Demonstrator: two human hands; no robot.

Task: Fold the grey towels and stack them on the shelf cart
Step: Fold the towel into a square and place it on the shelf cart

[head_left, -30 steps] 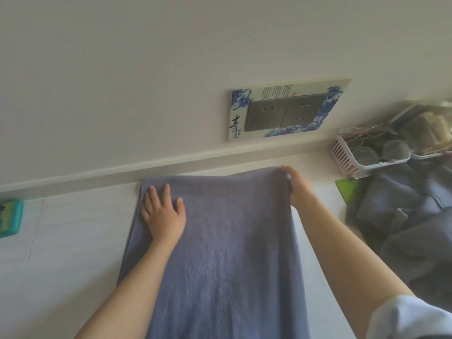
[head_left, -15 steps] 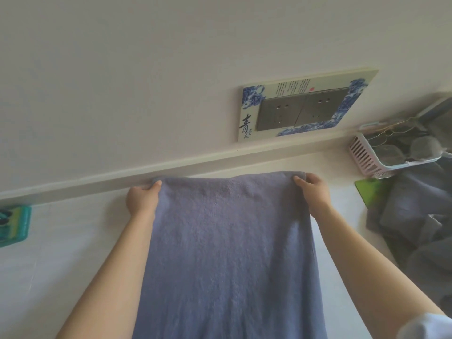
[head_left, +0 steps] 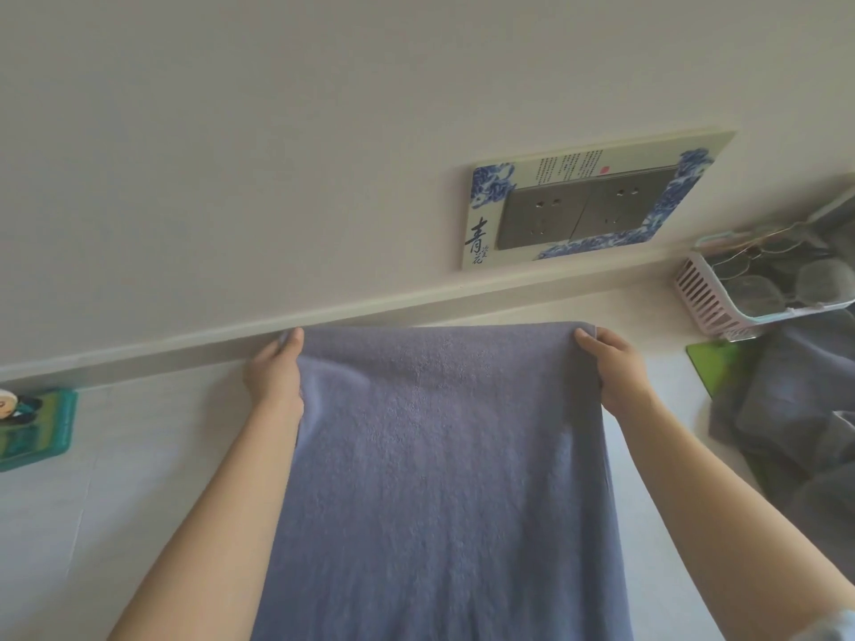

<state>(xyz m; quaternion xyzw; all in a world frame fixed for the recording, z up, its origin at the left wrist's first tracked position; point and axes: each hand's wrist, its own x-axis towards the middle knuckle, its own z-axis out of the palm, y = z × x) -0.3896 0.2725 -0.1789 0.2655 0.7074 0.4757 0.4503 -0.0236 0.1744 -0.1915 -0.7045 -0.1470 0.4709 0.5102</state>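
Note:
A grey-blue towel [head_left: 444, 464] lies lengthwise on the white table [head_left: 92, 525], its far edge close to the wall ledge. My left hand [head_left: 275, 377] grips the far left corner, thumb on top of the cloth. My right hand [head_left: 615, 372] grips the far right corner the same way. A heap of more grey towels [head_left: 796, 423] lies at the right edge of the view. The shelf cart is not in view.
A pink slatted basket [head_left: 708, 298] with glasses and small items stands at the back right, a green card [head_left: 712, 363] beside it. A teal box [head_left: 37, 427] sits at the left edge. A blue-patterned socket panel [head_left: 597, 201] is on the wall.
My left hand left the towel's top surface, where it lay flat, and took hold of the far left corner. The right hand kept its corner. Both now hold the far edge.

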